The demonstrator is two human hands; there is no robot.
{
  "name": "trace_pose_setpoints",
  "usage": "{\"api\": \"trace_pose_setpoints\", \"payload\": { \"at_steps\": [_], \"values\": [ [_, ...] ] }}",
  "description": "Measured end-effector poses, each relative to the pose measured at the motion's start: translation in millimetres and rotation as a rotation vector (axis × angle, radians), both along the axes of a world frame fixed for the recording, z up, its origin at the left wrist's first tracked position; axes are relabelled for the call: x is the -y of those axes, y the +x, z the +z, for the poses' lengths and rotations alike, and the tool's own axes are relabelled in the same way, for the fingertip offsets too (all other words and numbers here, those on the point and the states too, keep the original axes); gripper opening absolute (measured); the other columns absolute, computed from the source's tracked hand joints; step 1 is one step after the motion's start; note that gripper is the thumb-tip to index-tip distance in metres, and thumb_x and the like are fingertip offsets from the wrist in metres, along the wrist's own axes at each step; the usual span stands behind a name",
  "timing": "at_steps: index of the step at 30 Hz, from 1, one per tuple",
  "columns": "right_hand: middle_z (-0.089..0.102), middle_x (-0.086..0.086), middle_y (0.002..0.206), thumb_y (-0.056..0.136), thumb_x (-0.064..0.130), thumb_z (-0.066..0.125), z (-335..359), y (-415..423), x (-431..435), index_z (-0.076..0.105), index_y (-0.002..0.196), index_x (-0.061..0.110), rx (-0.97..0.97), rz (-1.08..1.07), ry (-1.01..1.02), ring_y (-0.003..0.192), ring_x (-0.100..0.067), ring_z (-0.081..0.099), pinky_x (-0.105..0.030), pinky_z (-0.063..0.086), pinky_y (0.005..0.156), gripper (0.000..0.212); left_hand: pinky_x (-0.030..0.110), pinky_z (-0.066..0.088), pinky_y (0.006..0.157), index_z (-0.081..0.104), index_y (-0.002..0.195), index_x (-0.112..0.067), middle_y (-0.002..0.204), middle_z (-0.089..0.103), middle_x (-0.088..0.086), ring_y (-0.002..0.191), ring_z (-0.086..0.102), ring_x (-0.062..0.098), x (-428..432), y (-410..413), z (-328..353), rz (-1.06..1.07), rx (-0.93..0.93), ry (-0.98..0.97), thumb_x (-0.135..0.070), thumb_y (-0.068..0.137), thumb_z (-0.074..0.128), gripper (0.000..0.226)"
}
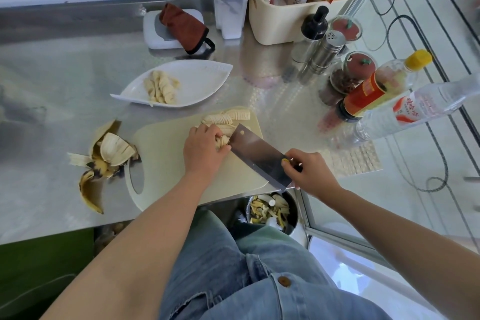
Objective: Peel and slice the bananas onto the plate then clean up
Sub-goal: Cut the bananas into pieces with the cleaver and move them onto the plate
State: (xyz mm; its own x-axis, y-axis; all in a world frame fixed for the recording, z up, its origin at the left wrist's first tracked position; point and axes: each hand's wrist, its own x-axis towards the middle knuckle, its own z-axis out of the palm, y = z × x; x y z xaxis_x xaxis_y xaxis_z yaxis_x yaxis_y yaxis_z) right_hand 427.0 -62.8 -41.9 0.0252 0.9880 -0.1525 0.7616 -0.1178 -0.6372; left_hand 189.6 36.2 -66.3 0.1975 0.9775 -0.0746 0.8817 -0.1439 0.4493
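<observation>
My left grip (202, 148) curls over pale banana slices (228, 117) on the beige plastic cutting board (166, 163); my right grip (309, 171) is clamped on the steel cleaver (259, 156). Beyond the board a white leaf-shaped plate (202, 78) holds one batch; left of the board, browned peels (104, 158) await clearing, I reckon

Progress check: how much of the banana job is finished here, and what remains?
Done: a batch of cut banana lies on the plate, and more slices sit cut on the cutting board. In hand: the left hand holds some against the cleaver, gripped by the right hand. Left: moving them to the plate and clearing the peels beside the board.
</observation>
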Motion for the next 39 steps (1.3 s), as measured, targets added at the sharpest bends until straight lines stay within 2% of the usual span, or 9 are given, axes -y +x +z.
{"api": "trace_pose_setpoints", "payload": {
  "at_steps": [5,10,13,18,24,26,29,33,39],
  "values": [
    [0.058,-0.001,0.054,0.091,0.016,0.058,-0.2,-3.5,8.6,0.057,0.075,0.021,-0.072,-0.099,-0.057,0.042,-0.010,0.058,-0.029,0.048,0.048,0.017,0.034,0.041,0.070,0.063,0.097,-0.018,0.104,0.060,0.002,0.093,0.047,0.024,0.9,-1.1,1.1,-0.016,-0.009,0.007,-0.033,0.077,0.075,0.028],
    [0.057,-0.001,0.054,0.092,0.018,0.056,2.7,-3.5,11.5,0.058,0.076,0.017,-0.084,-0.120,-0.104,0.041,-0.008,0.059,-0.033,0.049,0.053,0.016,0.034,0.039,0.067,0.063,0.092,-0.021,0.098,0.061,0.003,0.089,0.050,0.025,1.9,4.7,1.8,0.021,-0.034,0.053,-0.045,0.075,0.075,0.032],
    [0.060,-0.005,0.055,0.094,0.020,0.054,4.1,-6.2,11.9,0.058,0.078,0.014,-0.106,-0.119,-0.148,0.040,-0.009,0.061,-0.035,0.049,0.053,0.018,0.036,0.039,0.071,0.064,0.093,-0.019,0.101,0.062,0.005,0.091,0.051,0.028,1.3,9.6,2.4,0.031,-0.094,0.054,-0.042,0.080,0.072,0.027],
    [0.064,-0.009,0.060,0.095,0.022,0.054,4.5,-4.6,15.0,0.060,0.082,0.011,-0.142,-0.136,-0.197,0.043,-0.012,0.064,-0.019,0.041,0.044,0.017,0.035,0.036,0.070,0.065,0.096,-0.018,0.102,0.062,0.006,0.093,0.052,0.029,-0.8,14.2,5.5,0.015,-0.163,0.056,-0.034,0.084,0.066,0.019],
    [0.061,-0.002,0.057,0.095,0.019,0.055,5.2,-5.1,23.9,0.060,0.082,0.013,-0.157,-0.143,-0.166,0.044,-0.012,0.064,-0.012,0.040,0.049,0.015,0.033,0.031,0.066,0.067,0.096,-0.018,0.098,0.062,0.006,0.090,0.052,0.028,6.1,10.9,4.1,-0.066,-0.195,0.108,-0.030,0.083,0.067,0.017],
    [0.062,-0.001,0.060,0.095,0.019,0.055,4.7,-6.4,26.0,0.061,0.084,0.013,-0.154,-0.141,-0.151,0.044,-0.011,0.063,-0.015,0.044,0.049,0.013,0.032,0.031,0.065,0.067,0.093,-0.017,0.096,0.063,0.007,0.089,0.052,0.029,8.6,8.2,2.7,-0.083,-0.177,0.122,-0.028,0.082,0.067,0.015],
    [0.065,-0.004,0.066,0.095,0.019,0.055,3.3,-8.1,28.9,0.061,0.087,0.012,-0.152,-0.148,-0.119,0.045,-0.011,0.063,-0.027,0.052,0.053,0.012,0.034,0.032,0.066,0.068,0.091,-0.017,0.095,0.063,0.008,0.088,0.052,0.029,10.4,6.8,0.8,-0.086,-0.172,0.140,-0.029,0.080,0.069,0.017],
    [0.065,-0.002,0.065,0.094,0.020,0.056,0.0,-5.1,29.3,0.062,0.088,0.013,-0.079,-0.148,-0.044,0.050,-0.012,0.063,-0.035,0.054,0.059,0.011,0.038,0.037,0.075,0.067,0.093,-0.019,0.099,0.061,0.007,0.093,0.052,0.029,5.8,12.7,2.0,-0.074,-0.199,0.126,-0.039,0.081,0.068,0.023],
    [0.060,-0.001,0.059,0.094,0.019,0.055,2.0,-6.8,24.7,0.060,0.086,0.014,-0.042,-0.114,0.002,0.050,-0.015,0.062,-0.037,0.052,0.056,0.011,0.038,0.035,0.081,0.066,0.095,-0.021,0.098,0.061,0.006,0.095,0.052,0.027,1.8,14.2,-1.5,-0.104,-0.165,0.112,-0.034,0.084,0.067,0.017]
  ]
}}
